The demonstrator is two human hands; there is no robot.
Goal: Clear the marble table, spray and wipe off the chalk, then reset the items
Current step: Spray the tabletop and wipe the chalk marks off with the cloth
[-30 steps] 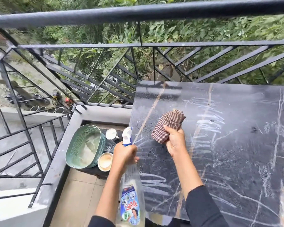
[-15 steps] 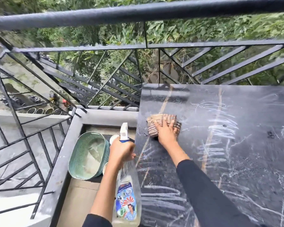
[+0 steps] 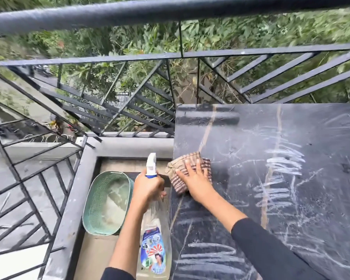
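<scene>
The black marble table (image 3: 271,122) fills the right of the view, with white chalk scribbles (image 3: 281,162) across its middle and along its near left part. My right hand (image 3: 194,180) lies flat on a brown checked cloth (image 3: 182,162), pressing it onto the table near the left edge. My left hand (image 3: 148,186) grips the neck of a clear spray bottle (image 3: 154,249) with a white nozzle, held upright just left of the table edge.
A green mesh basket (image 3: 93,201) stands on the floor left of the table, below the bottle. A black metal railing (image 3: 170,55) runs behind and to the left, with a grey ledge (image 3: 129,146) at its foot. Greenery lies beyond.
My right hand brought the cloth down from the air onto the marble, then slid it toward the left edge. My left hand keeps holding the spray bottle beside the table.
</scene>
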